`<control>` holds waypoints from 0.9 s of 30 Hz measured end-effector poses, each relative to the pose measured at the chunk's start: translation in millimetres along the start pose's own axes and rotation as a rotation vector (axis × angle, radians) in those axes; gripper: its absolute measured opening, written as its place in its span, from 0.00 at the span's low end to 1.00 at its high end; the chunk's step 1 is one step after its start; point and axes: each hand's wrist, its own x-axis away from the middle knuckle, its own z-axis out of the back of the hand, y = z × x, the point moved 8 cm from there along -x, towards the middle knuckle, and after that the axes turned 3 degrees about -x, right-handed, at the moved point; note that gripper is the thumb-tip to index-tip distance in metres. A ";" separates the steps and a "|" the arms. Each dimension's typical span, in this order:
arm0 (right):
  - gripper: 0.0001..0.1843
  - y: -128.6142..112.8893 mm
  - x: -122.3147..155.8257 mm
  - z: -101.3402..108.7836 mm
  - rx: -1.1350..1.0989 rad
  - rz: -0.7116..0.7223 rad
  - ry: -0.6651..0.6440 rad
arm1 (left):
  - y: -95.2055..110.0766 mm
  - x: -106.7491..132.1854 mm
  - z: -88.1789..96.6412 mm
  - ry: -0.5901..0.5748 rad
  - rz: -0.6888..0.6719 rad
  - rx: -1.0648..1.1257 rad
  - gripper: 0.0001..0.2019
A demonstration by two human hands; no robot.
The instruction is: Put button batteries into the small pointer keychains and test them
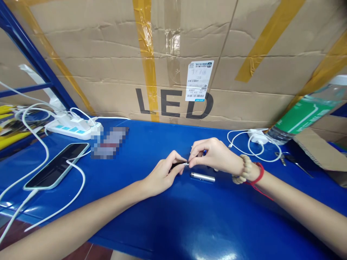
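My left hand pinches a small dark piece with a silvery end between thumb and fingers; most of it is covered, so its kind is unclear. From the other side, my right hand closes thumb and forefinger on the silvery tip, and the two hands almost meet. A beaded bracelet and a red cord circle the right wrist. Just below the fingers lies a slim silver metal tube with a dark end, flat on the blue table. Something small and blue shows partly behind the right fingers.
A large cardboard box stands along the back. To the left are a phone, a power strip and white cables. A water bottle, a white charger, keys and a cardboard flap are on the right.
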 end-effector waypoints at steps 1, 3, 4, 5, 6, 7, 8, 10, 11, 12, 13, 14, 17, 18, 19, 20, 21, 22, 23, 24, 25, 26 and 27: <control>0.09 2.1 -0.2 -1.2 -0.013 -0.027 -0.013 | -0.4 0.3 -0.2 0.002 -0.004 -0.001 0.04; 0.08 4.6 -0.1 -3.2 -0.045 -0.065 -0.031 | -0.9 0.7 0.2 0.018 -0.011 0.009 0.03; 0.08 5.3 0.1 -4.0 -0.065 -0.083 -0.033 | -1.0 0.9 0.6 0.029 -0.013 0.018 0.03; 0.09 5.9 0.5 -5.1 -0.087 -0.101 -0.035 | -1.0 1.0 1.1 0.039 -0.015 0.024 0.02; 0.09 6.6 0.9 -6.4 -0.115 -0.123 -0.035 | -0.9 1.0 1.7 0.049 -0.017 0.025 0.02; 0.10 7.5 1.5 -7.7 -0.149 -0.149 -0.032 | -0.8 1.1 2.6 0.062 -0.016 0.019 0.03; 0.10 8.9 2.2 -8.8 -0.186 -0.181 -0.022 | -0.9 1.1 4.0 0.079 -0.013 0.008 0.04; 0.12 13.2 3.9 -11.3 -0.266 -0.255 -0.001 | -1.3 1.1 7.2 0.116 -0.006 -0.018 0.08; 0.13 15.7 4.8 -13.0 -0.305 -0.290 0.002 | -0.8 1.0 8.9 0.135 -0.011 -0.035 0.10; 0.14 18.1 5.5 -15.2 -0.337 -0.319 -0.003 | 0.2 0.8 10.3 0.150 -0.022 -0.057 0.10; 0.14 20.3 6.0 -17.5 -0.364 -0.339 -0.016 | 1.7 0.5 11.2 0.161 -0.037 -0.087 0.11; 0.14 22.3 6.1 -19.6 -0.384 -0.350 -0.029 | 3.1 0.0 11.8 0.167 -0.049 -0.123 0.10; 0.15 27.5 5.0 -22.9 -0.397 -0.346 -0.050 | 4.9 -1.2 13.6 0.192 -0.042 -0.208 0.09; 0.15 29.2 4.4 -23.5 -0.394 -0.344 -0.051 | 4.8 -1.5 14.3 0.201 -0.028 -0.211 0.08; 0.15 30.7 3.8 -23.4 -0.387 -0.342 -0.044 | 4.6 -1.7 15.1 0.212 -0.014 -0.201 0.08; 0.15 31.6 2.9 -22.1 -0.370 -0.333 -0.024 | 4.2 -1.8 15.8 0.221 0.002 -0.183 0.08; 0.16 31.4 1.6 -19.1 -0.347 -0.310 0.011 | 3.3 -1.9 16.2 0.227 0.021 -0.164 0.08; 0.16 29.7 0.1 -14.7 -0.322 -0.270 0.058 | 2.0 -2.1 16.5 0.230 0.043 -0.145 0.08; 0.15 26.6 -1.3 -9.8 -0.299 -0.213 0.107 | 0.3 -2.2 17.0 0.234 0.066 -0.126 0.08; 0.15 22.2 -2.6 -4.9 -0.275 -0.139 0.150 | -1.4 -2.3 17.4 0.238 0.086 -0.108 0.09; 0.15 16.8 -3.4 -0.9 -0.251 -0.054 0.180 | -3.2 -2.5 17.9 0.240 0.103 -0.090 0.09; 0.14 11.4 -3.5 2.1 -0.219 0.032 0.197 | -4.7 -2.8 18.3 0.241 0.114 -0.074 0.09; 0.13 6.2 -3.0 4.1 -0.176 0.115 0.204 | -6.0 -3.2 18.5 0.239 0.121 -0.060 0.09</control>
